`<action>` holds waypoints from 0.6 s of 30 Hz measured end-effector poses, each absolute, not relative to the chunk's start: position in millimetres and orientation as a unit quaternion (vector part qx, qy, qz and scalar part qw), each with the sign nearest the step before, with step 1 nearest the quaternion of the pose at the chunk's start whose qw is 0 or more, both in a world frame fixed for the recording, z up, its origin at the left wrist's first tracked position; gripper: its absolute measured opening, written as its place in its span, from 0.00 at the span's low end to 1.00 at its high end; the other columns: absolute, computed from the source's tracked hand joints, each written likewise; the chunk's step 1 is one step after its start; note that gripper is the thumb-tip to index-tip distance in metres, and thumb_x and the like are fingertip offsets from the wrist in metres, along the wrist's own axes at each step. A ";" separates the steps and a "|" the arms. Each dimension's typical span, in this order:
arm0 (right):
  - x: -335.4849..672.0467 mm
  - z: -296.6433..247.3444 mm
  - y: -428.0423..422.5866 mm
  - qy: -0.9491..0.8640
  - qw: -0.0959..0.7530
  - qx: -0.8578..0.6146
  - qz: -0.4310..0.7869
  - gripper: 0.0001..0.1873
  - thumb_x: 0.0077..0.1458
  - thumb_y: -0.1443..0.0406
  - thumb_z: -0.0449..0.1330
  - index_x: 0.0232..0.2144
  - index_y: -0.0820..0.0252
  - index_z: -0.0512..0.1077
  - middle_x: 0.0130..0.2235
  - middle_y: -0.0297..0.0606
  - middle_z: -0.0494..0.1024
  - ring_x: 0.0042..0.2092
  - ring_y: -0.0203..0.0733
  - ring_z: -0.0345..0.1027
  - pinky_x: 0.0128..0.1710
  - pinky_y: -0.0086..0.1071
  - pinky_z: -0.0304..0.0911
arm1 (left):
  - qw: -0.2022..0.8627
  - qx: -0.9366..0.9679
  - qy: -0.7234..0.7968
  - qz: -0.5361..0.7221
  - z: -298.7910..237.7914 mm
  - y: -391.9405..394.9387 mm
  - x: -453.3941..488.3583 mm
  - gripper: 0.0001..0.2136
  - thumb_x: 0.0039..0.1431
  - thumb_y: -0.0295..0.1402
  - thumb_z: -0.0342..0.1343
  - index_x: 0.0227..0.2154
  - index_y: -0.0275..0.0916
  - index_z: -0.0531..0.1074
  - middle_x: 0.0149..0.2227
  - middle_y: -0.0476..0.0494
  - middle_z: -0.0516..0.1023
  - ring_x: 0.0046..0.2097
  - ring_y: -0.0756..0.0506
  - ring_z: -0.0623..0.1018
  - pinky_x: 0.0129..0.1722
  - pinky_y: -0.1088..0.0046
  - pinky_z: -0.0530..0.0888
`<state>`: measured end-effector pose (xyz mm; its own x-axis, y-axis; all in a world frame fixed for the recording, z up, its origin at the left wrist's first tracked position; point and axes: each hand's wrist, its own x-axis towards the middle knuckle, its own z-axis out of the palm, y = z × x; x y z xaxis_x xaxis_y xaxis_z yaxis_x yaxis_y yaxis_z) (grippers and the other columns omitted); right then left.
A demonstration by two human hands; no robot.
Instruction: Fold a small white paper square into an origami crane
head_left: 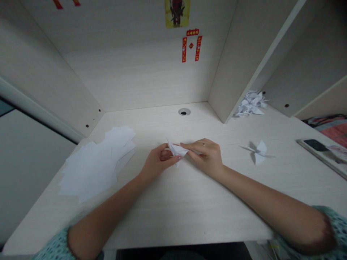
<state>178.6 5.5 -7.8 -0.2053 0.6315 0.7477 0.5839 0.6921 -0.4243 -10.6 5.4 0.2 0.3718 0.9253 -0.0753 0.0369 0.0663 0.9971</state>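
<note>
Over the middle of the desk, a white folded paper crane (177, 150) is pinched between both hands. My left hand (159, 157) grips its body from the left, thumb along the near side and fingers curled behind. From the right, my right hand (205, 153) pinches a pointed right-hand tip between thumb and index finger. A narrow point of the paper sticks up above the left fingers, and part of the folds is hidden by the fingers. To the right, a finished-looking paper crane (259, 153) stands alone with its wings spread.
Loose white paper sheets (92, 164) overlap on the left. A heap of folded paper cranes (251, 104) lies beyond the upright divider (241, 54). At the right edge is a phone (322, 151), and a cable hole (184, 112) sits near the back panel.
</note>
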 end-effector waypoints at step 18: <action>180.3 -14.3 11.3 -0.759 0.511 -0.388 0.110 0.12 0.55 0.66 0.58 0.42 0.48 0.76 0.38 0.34 0.81 0.34 0.40 0.76 0.34 0.34 0.71 | 0.586 0.588 0.448 0.330 8.6 22.1 -28.4 0.21 0.45 0.38 0.64 0.44 0.38 0.75 0.33 0.42 0.81 0.32 0.45 0.78 0.31 0.72 0.72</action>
